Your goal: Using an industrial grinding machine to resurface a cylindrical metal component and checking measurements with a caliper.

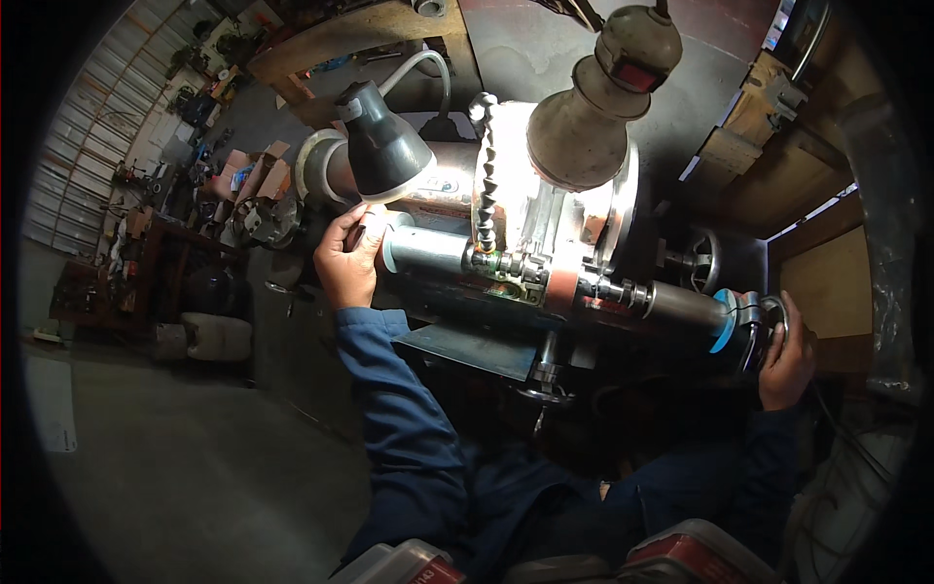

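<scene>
A bench machine, perhaps a grinder, stretches across the middle with a grey cylinder (428,250) on its left and a steel cylindrical housing (676,304) on its right. My left hand (348,261) is raised at the grey cylinder's left end, under the black lamp (377,146). Its thumb and fingers are closed around a small part that I cannot make out. At the far right my right hand (786,358) curls round a curved metal piece (773,310), beside a light-blue ring (724,319). My palm hides part of that piece.
A segmented coolant hose (485,175) stands before the brightly lit machine top, and a beige lamp (584,122) hangs over it. Below the middle, a handwheel (545,394) sticks out near a flat metal plate (472,348). Cables (846,428) trail down at the right.
</scene>
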`<state>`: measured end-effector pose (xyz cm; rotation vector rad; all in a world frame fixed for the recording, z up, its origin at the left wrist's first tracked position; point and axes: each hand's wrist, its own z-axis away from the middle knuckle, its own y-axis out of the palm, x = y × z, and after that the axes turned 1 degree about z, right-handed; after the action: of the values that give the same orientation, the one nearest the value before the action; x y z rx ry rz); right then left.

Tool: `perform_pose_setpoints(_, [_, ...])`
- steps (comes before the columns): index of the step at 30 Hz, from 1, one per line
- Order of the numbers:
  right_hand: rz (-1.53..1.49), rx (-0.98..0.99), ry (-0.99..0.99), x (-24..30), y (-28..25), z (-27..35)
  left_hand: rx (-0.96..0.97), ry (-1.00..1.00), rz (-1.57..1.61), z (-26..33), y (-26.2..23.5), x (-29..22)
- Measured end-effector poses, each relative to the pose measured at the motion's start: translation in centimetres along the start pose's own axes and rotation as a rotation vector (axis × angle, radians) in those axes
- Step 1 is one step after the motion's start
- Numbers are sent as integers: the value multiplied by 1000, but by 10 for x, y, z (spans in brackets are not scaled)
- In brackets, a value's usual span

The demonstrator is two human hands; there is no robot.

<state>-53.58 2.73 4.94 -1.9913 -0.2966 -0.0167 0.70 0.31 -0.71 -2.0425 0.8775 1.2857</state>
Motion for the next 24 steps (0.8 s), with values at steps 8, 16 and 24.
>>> perform_pose_setpoints(8, [105,-385,-103,-7,32,31,-2,12,22,3,-1,0])
perform_pose_setpoints(16, [175,-532,-98,-30,65,60,16,62,6,3,0,3])
perform_pose_setpoints(24, [-37,-118,32,-1,9,3,-2,19,-21,1,-3,3])
